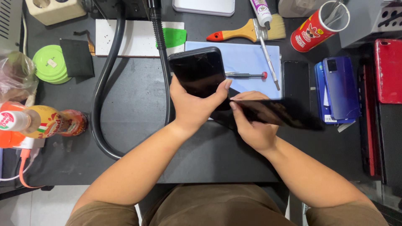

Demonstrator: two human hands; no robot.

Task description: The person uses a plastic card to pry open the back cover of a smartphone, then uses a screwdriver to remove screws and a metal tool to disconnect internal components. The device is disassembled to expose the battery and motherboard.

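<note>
My left hand [193, 109] grips a black phone [197, 72] by its lower end, the dark screen facing up and my thumb pressed on its right edge. Next to it, my right hand [253, 128] holds a thin black panel [279, 113] that stretches out to the right, tilted nearly edge-on. The two hands touch above the black work mat [138, 104], just in front of a pale blue sheet [247, 58].
A red-tipped screwdriver [247, 75], a metal pick [269, 62] and a brush [247, 32] lie behind the hands. Blue phones [338, 88], a dark phone [296, 79] and a red phone [388, 70] sit right. A black hose [100, 92], green discs [51, 63] and a bottle [42, 122] are left.
</note>
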